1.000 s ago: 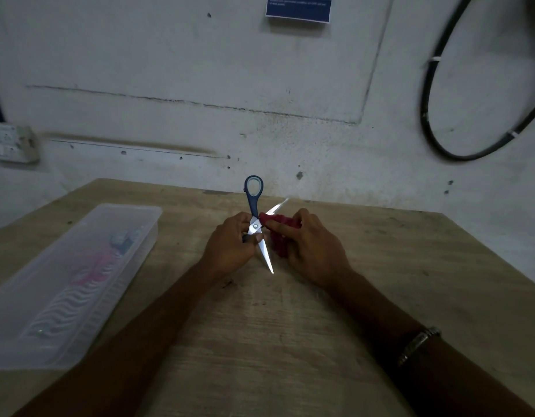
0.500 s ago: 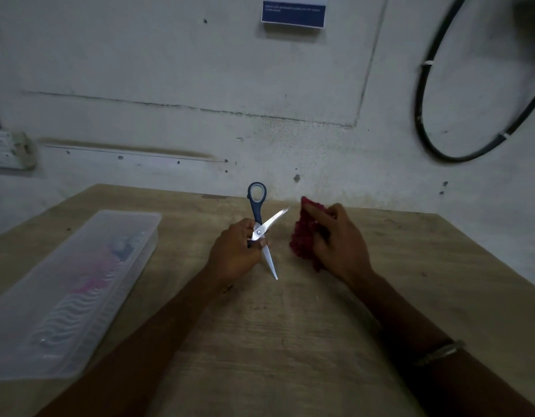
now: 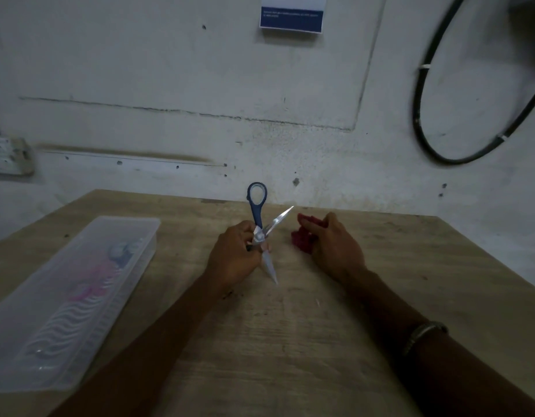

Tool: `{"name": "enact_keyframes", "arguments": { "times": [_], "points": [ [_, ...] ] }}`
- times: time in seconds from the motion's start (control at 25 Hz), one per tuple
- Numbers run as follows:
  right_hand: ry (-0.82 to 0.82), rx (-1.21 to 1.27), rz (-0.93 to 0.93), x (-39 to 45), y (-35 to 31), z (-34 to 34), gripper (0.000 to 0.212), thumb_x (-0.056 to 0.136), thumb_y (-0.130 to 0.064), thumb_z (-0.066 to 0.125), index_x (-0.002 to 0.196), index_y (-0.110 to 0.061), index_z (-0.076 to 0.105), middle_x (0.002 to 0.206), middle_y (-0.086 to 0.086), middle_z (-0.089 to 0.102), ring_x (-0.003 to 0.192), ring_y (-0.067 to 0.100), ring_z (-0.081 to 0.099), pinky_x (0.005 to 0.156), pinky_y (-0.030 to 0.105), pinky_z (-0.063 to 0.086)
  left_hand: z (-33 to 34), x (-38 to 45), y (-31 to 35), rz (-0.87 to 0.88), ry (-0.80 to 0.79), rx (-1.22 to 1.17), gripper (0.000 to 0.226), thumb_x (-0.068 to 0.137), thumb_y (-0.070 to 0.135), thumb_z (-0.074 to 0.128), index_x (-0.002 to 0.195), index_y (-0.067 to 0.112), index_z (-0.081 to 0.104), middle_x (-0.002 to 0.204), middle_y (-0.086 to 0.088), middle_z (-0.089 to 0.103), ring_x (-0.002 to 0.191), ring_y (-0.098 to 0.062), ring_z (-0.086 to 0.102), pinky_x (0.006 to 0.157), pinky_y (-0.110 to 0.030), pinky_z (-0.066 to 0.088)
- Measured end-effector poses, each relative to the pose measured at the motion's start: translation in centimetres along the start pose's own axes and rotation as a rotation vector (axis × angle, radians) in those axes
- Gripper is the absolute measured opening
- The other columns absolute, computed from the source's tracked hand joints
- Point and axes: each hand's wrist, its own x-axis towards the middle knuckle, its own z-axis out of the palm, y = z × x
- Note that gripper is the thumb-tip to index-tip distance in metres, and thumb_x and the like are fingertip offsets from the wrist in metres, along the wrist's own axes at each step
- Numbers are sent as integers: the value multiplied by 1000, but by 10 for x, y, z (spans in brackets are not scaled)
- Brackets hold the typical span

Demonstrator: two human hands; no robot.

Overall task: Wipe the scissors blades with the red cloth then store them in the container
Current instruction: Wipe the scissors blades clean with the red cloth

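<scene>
The blue-handled scissors (image 3: 261, 228) stand spread open over the middle of the wooden table (image 3: 290, 341). One blue loop points up toward the wall, one blade angles up right and the other points down toward me. My left hand (image 3: 234, 257) grips them at the pivot and lower handle. A bunched red cloth (image 3: 302, 240) is held in my right hand (image 3: 335, 246), a short gap to the right of the blades and low by the tabletop. The long clear plastic container (image 3: 64, 299) lies at the left, with its lid on and pale items inside.
The table's back edge meets a white wall (image 3: 200, 100). A black cable loop (image 3: 440, 121) hangs on the wall at right, and a socket box (image 3: 7, 156) sits at the far left. Bare wood lies in front of my hands.
My right hand pulled the red cloth off the upper blade and moved it right and down toward the table. My left hand kept the open scissors almost still.
</scene>
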Motion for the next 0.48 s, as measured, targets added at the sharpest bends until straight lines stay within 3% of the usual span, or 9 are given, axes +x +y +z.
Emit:
{"name": "enact_keyframes", "arguments": {
  "times": [0.12,0.2,0.32,0.4,0.48],
  "points": [
    [129,142,113,-13,1,-11,62,95,-44,56,154,-39,36,124,3,49,92,22,61,72,33,55,-2,2,-4,-28,9,71,10,84,26,73,94,26,71,91,8,78,84,-12,73,81,-43,60],
    [124,190,-57,-24,-15,-15,59,98,-37,54,154,-40,36,118,1,50,84,17,59,66,26,49,-1,4,-4,-26,-1,97,13,86,29,75,97,24,71,92,6,77,83,-13,72,82,-44,59],
    [-42,131,-391,-27,-36,-9,60,98,-34,49,153,-49,33,109,-8,43,85,9,49,62,19,40,-2,2,-1,-13,3,32,18,89,29,74,105,23,71,98,7,77,89,-10,73,86,-42,60],
    [-60,55,-417,-21,-37,-5,65,97,-32,49,153,-55,28,106,-10,39,87,7,42,59,19,36,-3,0,3,10,-10,1,21,89,20,75,110,20,71,103,4,77,94,-12,73,89,-42,60],
    [-32,-7,-382,-21,-33,-3,66,97,-34,52,153,-57,25,112,-4,44,92,13,47,61,26,45,-1,1,2,26,-11,0,24,88,21,77,111,18,71,105,4,77,96,-13,73,89,-43,61]
  ]
}}
